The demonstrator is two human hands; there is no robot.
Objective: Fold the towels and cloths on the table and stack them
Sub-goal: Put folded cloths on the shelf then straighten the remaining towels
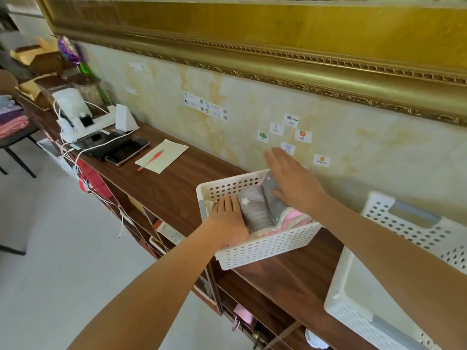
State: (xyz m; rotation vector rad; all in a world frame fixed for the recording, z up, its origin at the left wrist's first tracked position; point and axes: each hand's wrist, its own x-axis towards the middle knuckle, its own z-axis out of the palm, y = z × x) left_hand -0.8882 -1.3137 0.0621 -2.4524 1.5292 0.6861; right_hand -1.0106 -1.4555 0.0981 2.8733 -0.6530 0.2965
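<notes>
A white perforated basket (265,246) stands on the long wooden shelf top (164,188). Inside it lie folded cloths: a grey one with white stars (255,210) and a pink and white striped one (295,219) at the near right. My left hand (228,218) lies flat inside the basket at its left end, fingers straight, pressing on a pale cloth beside the grey one. My right hand (293,180) hovers with straight fingers over the far right part of the basket, above the grey cloth.
Two more white perforated baskets (409,231) (353,299) sit at the right. Further left on the shelf top are a notepad with a red pen (161,155), phones (126,150) and chargers with cables. A stack of folded towels (11,117) rests on a chair at far left.
</notes>
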